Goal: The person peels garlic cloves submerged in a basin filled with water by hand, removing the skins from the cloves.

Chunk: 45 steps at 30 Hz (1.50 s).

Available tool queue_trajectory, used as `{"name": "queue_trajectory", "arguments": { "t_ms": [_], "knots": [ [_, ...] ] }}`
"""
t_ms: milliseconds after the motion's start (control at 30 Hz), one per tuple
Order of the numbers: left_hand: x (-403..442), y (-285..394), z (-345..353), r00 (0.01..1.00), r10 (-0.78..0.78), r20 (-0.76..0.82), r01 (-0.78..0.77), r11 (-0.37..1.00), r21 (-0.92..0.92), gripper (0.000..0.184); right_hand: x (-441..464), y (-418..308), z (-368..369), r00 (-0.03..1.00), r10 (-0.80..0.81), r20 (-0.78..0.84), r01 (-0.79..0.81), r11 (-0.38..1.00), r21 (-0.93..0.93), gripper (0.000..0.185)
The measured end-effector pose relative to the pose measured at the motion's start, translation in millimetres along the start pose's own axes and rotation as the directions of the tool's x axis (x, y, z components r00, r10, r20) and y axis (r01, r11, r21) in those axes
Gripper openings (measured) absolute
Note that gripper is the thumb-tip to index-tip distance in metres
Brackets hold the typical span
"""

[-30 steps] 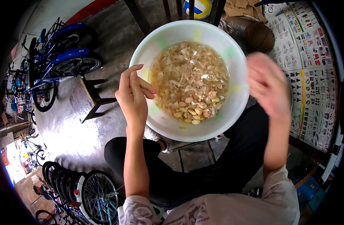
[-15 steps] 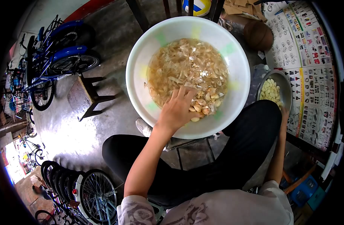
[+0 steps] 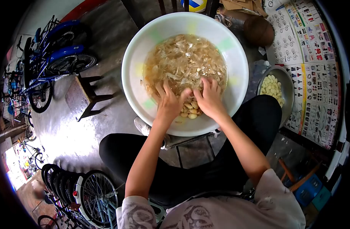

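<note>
A large white basin (image 3: 241, 72) holds water with loose garlic skins (image 3: 186, 53) floating in it. My left hand (image 3: 169, 104) reaches into the basin, its fingers spread at the water's surface. To its right, my right hand (image 3: 210, 98) also dips in with fingers apart, fingertips among the skins. Between and below the two hands lies a small heap of garlic cloves (image 3: 191, 110), partly covered by the hands. Peeled garlic cloves (image 3: 272, 87) fill part of a metal bowl (image 3: 288, 100) at the right, next to my knee.
A wooden stool (image 3: 77, 97) and blue bicycles (image 3: 66, 53) stand at the left; more bicycles (image 3: 100, 194) are at lower left. A brown ball (image 3: 259, 31) sits beyond the basin's right side. At the far right is a printed sheet (image 3: 297, 49) with small pictures.
My right hand has left the metal bowl and come into the basin beside my left hand. My left hand has shifted slightly left. The view has moved a little.
</note>
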<state>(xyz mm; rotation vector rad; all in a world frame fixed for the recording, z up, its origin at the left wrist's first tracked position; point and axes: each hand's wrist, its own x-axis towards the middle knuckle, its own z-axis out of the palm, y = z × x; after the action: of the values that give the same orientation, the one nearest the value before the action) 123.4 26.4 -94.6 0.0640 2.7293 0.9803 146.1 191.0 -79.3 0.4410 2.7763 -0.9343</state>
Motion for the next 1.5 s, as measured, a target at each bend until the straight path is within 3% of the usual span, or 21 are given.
{"name": "queue_trajectory", "arguments": {
  "t_ms": [33, 67, 100, 167, 200, 300, 433, 500, 533, 600, 633, 700, 733, 800, 833, 900, 1033, 1133, 1167, 1233, 1500],
  "knots": [
    [6.7, 4.0, 1.6, 0.996, -0.087, 0.033, 0.092, 0.972, -0.218, 0.089, 4.6, -0.7, 6.5, 1.0, 0.0, 0.002, 0.0, 1.0, 0.001, 0.053],
    [7.8, 9.8, 4.4, 0.986, -0.161, -0.05, 0.157, 0.984, -0.084, 0.078, 12.3, -1.9, 11.9, 0.994, 0.109, 0.017, -0.11, 0.99, 0.089, 0.056],
    [9.7, 18.7, 4.6, 0.985, -0.165, -0.049, 0.161, 0.984, -0.078, 0.078, 17.6, -4.6, 17.5, 0.976, 0.215, 0.045, -0.219, 0.96, 0.177, 0.059],
    [15.0, 34.3, 7.3, 0.886, -0.458, -0.077, 0.393, 0.828, -0.401, 0.069, 20.2, -10.3, 25.7, 0.97, 0.241, -0.018, -0.231, 0.946, 0.227, 0.051],
    [17.4, 38.3, 13.5, 0.862, -0.488, -0.138, 0.386, 0.808, -0.446, 0.056, 20.8, -10.2, 26.6, 0.971, 0.239, -0.026, -0.221, 0.929, 0.298, 0.047],
    [16.8, 46.9, 23.3, 0.817, -0.568, -0.101, 0.406, 0.691, -0.599, 0.052, 23.9, -7.3, 30.5, 0.967, 0.239, -0.091, -0.189, 0.906, 0.378, 0.038],
    [15.7, 41.6, 41.5, 0.794, -0.585, -0.167, 0.345, 0.659, -0.668, 0.049, 25.4, -1.8, 50.4, 0.961, 0.142, -0.238, -0.034, 0.912, 0.409, 0.029],
    [18.4, 35.9, 50.0, 0.758, -0.515, -0.401, 0.264, 0.804, -0.533, 0.046, 27.6, 0.6, 58.4, 0.948, 0.07, -0.31, 0.081, 0.891, 0.446, 0.026],
    [19.3, 35.6, 48.2, 0.757, -0.514, -0.403, 0.263, 0.805, -0.532, 0.046, 29.5, 1.7, 61.9, 0.948, 0.068, -0.31, 0.082, 0.89, 0.448, 0.026],
    [19.5, 35.7, 44.5, 0.745, -0.655, -0.126, 0.403, 0.592, -0.698, 0.045, 30.6, 2.0, 65.5, 0.965, 0.096, -0.242, 0.085, 0.763, 0.64, 0.028],
    [20.9, 30.1, 50.1, 0.744, -0.656, -0.125, 0.405, 0.592, -0.697, 0.045, 30.0, 1.6, 65.1, 0.966, 0.098, -0.24, 0.082, 0.763, 0.641, 0.028],
    [25.7, 17.0, 64.2, 0.743, -0.647, -0.169, 0.262, 0.515, -0.816, 0.044, 29.1, -0.3, 60.3, 0.984, 0.173, -0.03, -0.077, 0.579, 0.812, 0.033],
    [24.0, 25.1, 55.3, 0.743, -0.649, -0.167, 0.264, 0.513, -0.817, 0.044, 27.3, -5.6, 52.8, 0.984, 0.174, -0.029, -0.079, 0.581, 0.81, 0.033],
    [19.1, 37.6, 39.3, 0.761, -0.649, 0.006, 0.348, 0.4, -0.848, 0.04, 23.6, -14.1, 42.8, 0.96, 0.231, 0.156, -0.242, 0.41, 0.879, 0.036],
    [19.8, 33.5, 43.7, 0.758, -0.652, 0.004, 0.349, 0.4, -0.848, 0.04, 24.5, -14.0, 44.6, 0.96, 0.229, 0.16, -0.244, 0.41, 0.879, 0.036],
    [20.9, 30.8, 48.8, 0.795, -0.603, -0.064, 0.269, 0.445, -0.855, 0.038, 26.1, -15.2, 45.6, 0.949, 0.226, 0.222, -0.271, 0.218, 0.937, 0.035],
    [18.1, 40.3, 39.2, 0.798, -0.6, 0.052, 0.321, 0.35, -0.88, 0.036, 23.7, -22.1, 38.7, 0.95, 0.22, 0.221, -0.258, 0.156, 0.953, 0.035],
    [21.7, 49.2, 31.7, 0.814, -0.574, 0.083, 0.275, 0.256, -0.927, 0.036, 22.1, -41.2, 20.2, 0.92, 0.244, 0.306, -0.332, 0.076, 0.94, 0.037],
    [23.5, 52.2, 28.1, 0.818, -0.572, 0.067, 0.224, 0.209, -0.952, 0.033, 22.3, -45.6, 18.0, 0.922, 0.24, 0.305, -0.33, 0.075, 0.941, 0.037],
    [23.7, 55.6, 17.4, 0.819, -0.573, 0.04, 0.166, 0.168, -0.972, 0.03, 20.0, -53.2, 18.4, 0.947, 0.17, 0.272, -0.267, -0.052, 0.962, 0.039],
    [13.4, 53.7, -15.6, 0.871, -0.491, -0.019, 0.025, 0.084, -0.996, 0.038, 9.8, -86.9, 1.6, 0.984, 0.031, 0.178, -0.178, -0.007, 0.984, 0.039]
  ]
}}
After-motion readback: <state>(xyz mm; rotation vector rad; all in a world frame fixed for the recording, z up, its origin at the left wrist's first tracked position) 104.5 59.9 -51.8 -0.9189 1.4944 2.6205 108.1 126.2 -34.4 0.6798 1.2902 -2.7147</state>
